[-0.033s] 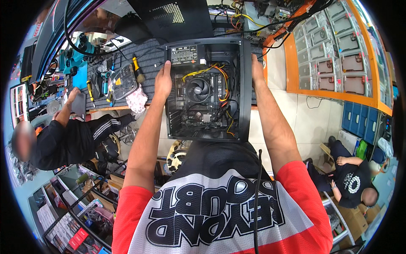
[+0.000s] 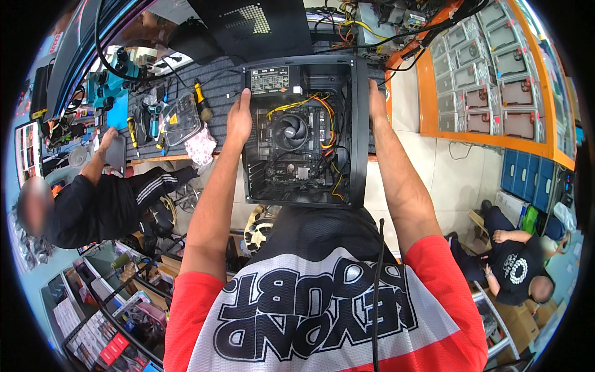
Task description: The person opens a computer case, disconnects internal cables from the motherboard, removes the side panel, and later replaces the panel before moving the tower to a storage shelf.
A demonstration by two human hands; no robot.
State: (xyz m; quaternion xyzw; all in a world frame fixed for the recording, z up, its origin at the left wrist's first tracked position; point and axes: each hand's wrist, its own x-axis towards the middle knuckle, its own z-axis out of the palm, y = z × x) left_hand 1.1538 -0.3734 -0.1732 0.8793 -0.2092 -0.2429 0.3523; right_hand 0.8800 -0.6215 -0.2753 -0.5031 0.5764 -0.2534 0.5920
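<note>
A black computer case (image 2: 357, 155) is held between my two hands in front of my body, its open side facing up. My left hand (image 2: 238, 116) grips its left side, thumb at the upper edge. On the opposite side my right hand (image 2: 377, 102) is pressed against the case, its fingers mostly hidden behind the edge. Inside, a round black CPU cooler fan (image 2: 290, 132) sits on the motherboard (image 2: 291, 166). The power supply (image 2: 273, 82), with a label, fills the upper left corner. Yellow and red cables (image 2: 327, 115) run down beside the fan.
The workbench with a dark ribbed mat (image 2: 220, 77) carries a clear plastic box (image 2: 183, 118), a yellow-handled brush (image 2: 200, 99) and a pink cloth (image 2: 200, 147). A black panel (image 2: 254, 31) stands behind. An orange-framed display cabinet (image 2: 483, 80) is right. One person (image 2: 93, 208) is left, another (image 2: 511, 263) right.
</note>
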